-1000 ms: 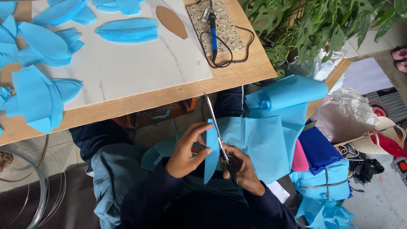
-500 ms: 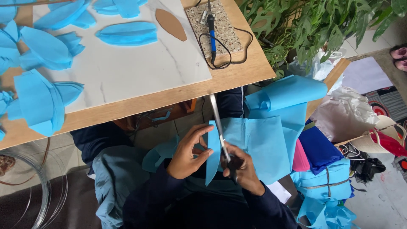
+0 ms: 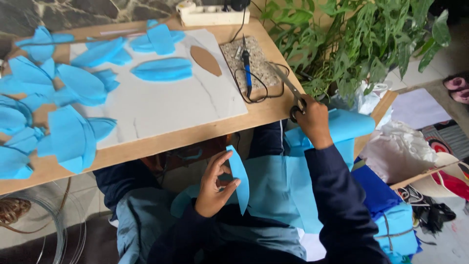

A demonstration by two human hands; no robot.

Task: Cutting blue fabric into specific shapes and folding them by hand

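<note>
Head view, looking down: the left hand (image 3: 215, 188) is raised above the lap with the wrist bent, thumb and fingertips pinching the long edge of a blue petal-shaped cutout (image 3: 241, 178). The cutout is thin, matte and felt-like, pointed at both ends, and hangs upright, below the table's near edge. The right hand (image 3: 312, 120) reaches forward on a straight arm in a dark navy sleeve (image 3: 337, 205), fingers closed round the black handles of the scissors (image 3: 288, 88). Their steel blades lie together and point away across the table's right near corner.

Just past the scissor tips a speckled stone slab (image 3: 254, 68) carries a blue-handled soldering tool (image 3: 246, 66) with its black cord looped. A sheet of the same blue fabric (image 3: 273, 188) is draped over the lap, and a roll of it (image 3: 351, 124) sits by the right wrist.

On the wooden table (image 3: 161, 142) lies a smooth white marbled board (image 3: 171, 105). It bears a brown leaf-shaped card template (image 3: 205, 60) and several finished blue petals (image 3: 161, 69), more piling toward the left edge (image 3: 68, 139). A white power strip (image 3: 212, 13) rests at the far edge. A glossy green plant (image 3: 366, 44) stands off the right side, with folded fabrics (image 3: 395, 225) on the floor.
</note>
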